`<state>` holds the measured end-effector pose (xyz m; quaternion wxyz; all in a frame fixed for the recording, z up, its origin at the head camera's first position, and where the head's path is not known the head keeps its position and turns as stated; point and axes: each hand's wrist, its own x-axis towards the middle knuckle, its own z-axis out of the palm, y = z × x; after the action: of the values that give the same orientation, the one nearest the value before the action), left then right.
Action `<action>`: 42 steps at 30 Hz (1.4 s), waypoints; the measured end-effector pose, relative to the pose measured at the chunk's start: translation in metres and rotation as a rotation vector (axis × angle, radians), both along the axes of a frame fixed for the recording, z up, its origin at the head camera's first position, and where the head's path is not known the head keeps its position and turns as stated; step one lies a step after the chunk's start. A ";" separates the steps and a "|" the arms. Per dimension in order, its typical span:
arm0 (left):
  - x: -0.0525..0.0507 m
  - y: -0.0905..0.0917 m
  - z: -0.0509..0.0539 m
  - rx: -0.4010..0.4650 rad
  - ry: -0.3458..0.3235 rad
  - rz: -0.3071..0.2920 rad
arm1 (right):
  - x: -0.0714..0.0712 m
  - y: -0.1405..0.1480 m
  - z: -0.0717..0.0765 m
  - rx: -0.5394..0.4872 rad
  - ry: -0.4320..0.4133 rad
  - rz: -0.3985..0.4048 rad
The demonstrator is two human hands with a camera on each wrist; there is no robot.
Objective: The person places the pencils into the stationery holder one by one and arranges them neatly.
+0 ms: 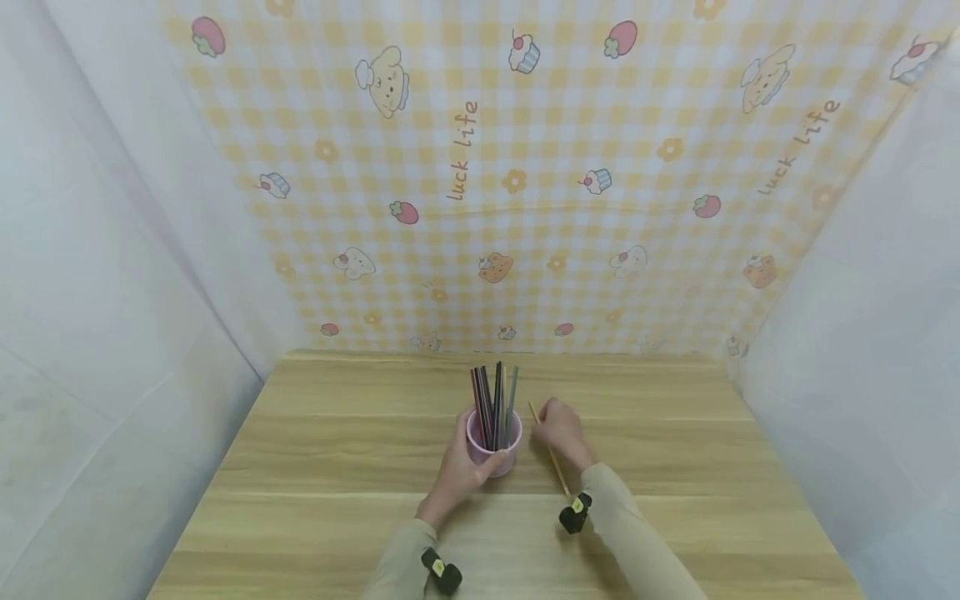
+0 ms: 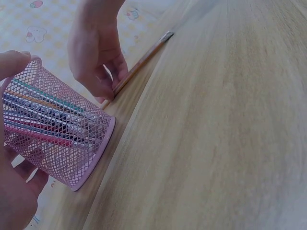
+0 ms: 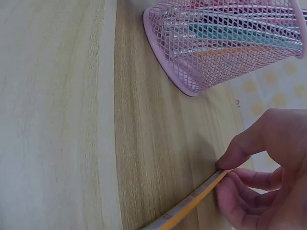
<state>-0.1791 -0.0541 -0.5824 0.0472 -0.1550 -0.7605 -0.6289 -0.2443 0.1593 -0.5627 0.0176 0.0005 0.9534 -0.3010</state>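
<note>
A pink mesh pencil cup (image 1: 498,463) stands upright on the table, with several pencils (image 1: 491,408) in dark, red and teal colours leaning inside it. My left hand (image 1: 459,468) grips the cup around its side, the thumb across the front. To the right of the cup, my right hand (image 1: 561,429) pinches a yellow-orange pencil (image 1: 558,468) between thumb and fingers. That pencil lies slanted, low along the tabletop. In the left wrist view, a silvery tip (image 2: 166,36) shows at its near end. The right fingers (image 3: 230,191) hide its far end.
The wood-grain table (image 1: 337,467) reaches back to a yellow checked cloth (image 1: 450,250) with cartoon prints. White walls (image 1: 97,333) rise on the left and right sides. A black wrist device (image 1: 574,513) sits on each sleeve.
</note>
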 end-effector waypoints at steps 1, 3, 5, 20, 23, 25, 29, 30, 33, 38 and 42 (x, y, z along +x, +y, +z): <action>0.000 0.000 0.000 0.002 -0.004 -0.002 | 0.000 0.001 0.001 -0.005 -0.008 0.001; -0.001 0.000 0.000 0.005 -0.017 -0.004 | 0.001 0.002 0.002 -0.006 -0.024 -0.002; -0.001 0.000 -0.001 0.010 -0.024 -0.007 | 0.002 0.003 0.003 -0.016 -0.044 0.001; 0.010 0.002 0.024 0.007 0.014 -0.008 | 0.000 0.017 0.037 -0.438 -0.089 -0.029; 0.015 0.000 0.038 -0.004 0.006 -0.027 | -0.002 0.020 0.052 -0.509 -0.053 -0.019; 0.017 0.000 0.042 -0.006 0.001 -0.028 | -0.002 0.021 0.064 -0.545 -0.026 -0.014; 0.018 0.000 0.044 0.006 0.000 -0.022 | -0.001 0.021 0.085 -0.572 0.028 0.011; 0.018 0.000 0.044 0.007 0.000 -0.021 | -0.001 0.021 0.090 -0.574 0.040 0.018; 0.018 0.000 0.043 0.013 0.002 -0.019 | 0.000 0.019 0.105 -0.579 0.080 0.034; 0.017 0.000 0.042 0.017 0.001 -0.020 | 0.002 0.012 0.124 -0.621 0.155 0.063; 0.017 -0.001 0.042 0.015 -0.005 -0.022 | 0.002 0.002 0.132 -0.678 0.199 0.071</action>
<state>-0.1623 -0.0550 -0.5404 0.0399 -0.1614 -0.7541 -0.6354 -0.2419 0.1613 -0.4304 -0.0656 -0.0680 0.7959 -0.5980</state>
